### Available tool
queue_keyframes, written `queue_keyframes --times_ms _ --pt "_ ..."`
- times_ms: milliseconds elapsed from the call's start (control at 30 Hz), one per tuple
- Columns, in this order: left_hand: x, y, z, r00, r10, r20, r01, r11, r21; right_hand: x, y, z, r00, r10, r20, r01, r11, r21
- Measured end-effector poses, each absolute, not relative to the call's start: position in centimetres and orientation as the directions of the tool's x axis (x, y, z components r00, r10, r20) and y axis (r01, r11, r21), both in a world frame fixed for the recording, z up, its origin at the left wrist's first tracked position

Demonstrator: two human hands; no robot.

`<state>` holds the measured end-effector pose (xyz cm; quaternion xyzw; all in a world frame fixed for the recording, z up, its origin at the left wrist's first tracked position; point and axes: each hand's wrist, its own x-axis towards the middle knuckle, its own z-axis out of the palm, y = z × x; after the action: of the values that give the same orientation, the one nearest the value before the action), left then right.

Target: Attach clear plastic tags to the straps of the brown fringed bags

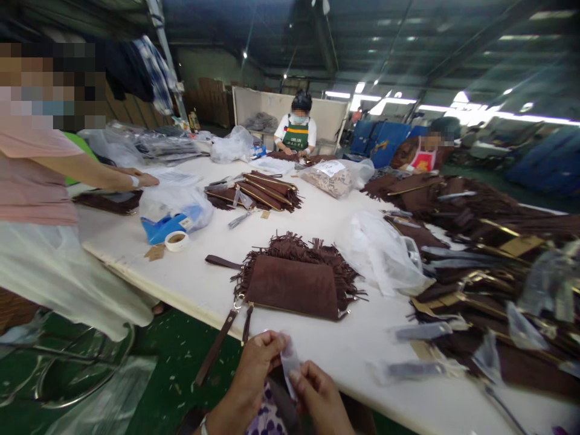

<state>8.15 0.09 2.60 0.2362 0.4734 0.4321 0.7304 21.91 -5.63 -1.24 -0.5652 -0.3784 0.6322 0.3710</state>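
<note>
My left hand [256, 368] pinches the upper end of a narrow, translucent whitish plastic strip [290, 365] between thumb and fingers, just off the table's front edge. Lower on the same strip, the thumb and fingers of my right hand [319, 396] are closed. Whether the strip is a sleeve with something inside, I cannot make out. Right beyond my hands lies a dark brown fringed clutch bag [292, 285] with a gold zip along its near side. Its wrist strap [216, 347] hangs over the table edge, and a second loop [223, 261] sticks out to the left.
Brown fringed bags with plastic-wrapped straps [480, 290] crowd the right side, beside a crumpled clear bag [378, 251]. A blue tape dispenser [165, 226] and tape roll [176, 241] lie left. More bags [258, 190] are behind. One person stands left; others work across the table.
</note>
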Motion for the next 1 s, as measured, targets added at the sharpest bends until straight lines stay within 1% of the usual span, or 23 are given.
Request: queue_keyframes --times_ms 67,133,233,333,467,567,667,767,833,933,1000 --pt "7.8 0.1 2.3 0.143 0.87 -0.472 -0.339 0.491 0.802 21.8 -6.1 -1.6 -0.158 0.89 -0.428 0.008 -0.433 -0.902" --pt "7.2 0.1 1.8 0.122 0.883 -0.453 -0.262 0.468 0.844 21.9 -6.3 -1.6 -0.188 0.883 -0.429 0.036 -0.431 -0.902" --pt "6.0 0.1 1.0 0.092 0.905 -0.415 -0.153 0.424 0.892 22.1 -6.1 -0.9 -0.168 0.886 -0.432 0.049 -0.431 -0.901" --pt "4.9 0.0 0.2 0.067 0.924 -0.375 -0.046 0.379 0.924 21.6 -5.6 0.1 -0.124 0.911 -0.394 0.042 -0.392 -0.919" --pt "4.2 0.0 -0.6 0.021 0.937 -0.349 0.02 0.348 0.937 19.7 -5.1 0.4 -0.165 0.922 -0.352 -0.007 -0.358 -0.934" --pt "3.9 0.1 -0.6 0.007 0.935 -0.355 0.02 0.355 0.935 18.3 -4.7 -0.6 -0.175 0.899 -0.401 -0.083 -0.42 -0.904" --pt "3.5 -0.2 -0.1 0.044 0.925 -0.377 -0.078 0.379 0.922 17.5 -4.4 -1.6 -0.145 0.873 -0.465 -0.118 -0.482 -0.868" --pt "3.2 -0.8 0.0 0.127 0.898 -0.421 -0.187 0.438 0.879 17.2 -4.3 -2.0 -0.128 0.879 -0.46 -0.111 -0.473 -0.874" --pt "2.8 -1.3 -0.5 0.136 0.867 -0.479 -0.209 0.498 0.842 16.9 -4.4 -2.1 -0.141 0.881 -0.451 -0.109 -0.466 -0.878" --pt "1.9 -1.9 -2.0 0.08 0.841 -0.536 -0.211 0.54 0.815 16.5 -4.5 -2.0 -0.219 0.858 -0.464 -0.054 -0.486 -0.872" --pt "0.9 -2.0 -3.2 0.047 0.85 -0.525 -0.168 0.525 0.834 16.4 -4.2 -1.7 -0.261 0.843 -0.47 0.054 -0.473 -0.879"
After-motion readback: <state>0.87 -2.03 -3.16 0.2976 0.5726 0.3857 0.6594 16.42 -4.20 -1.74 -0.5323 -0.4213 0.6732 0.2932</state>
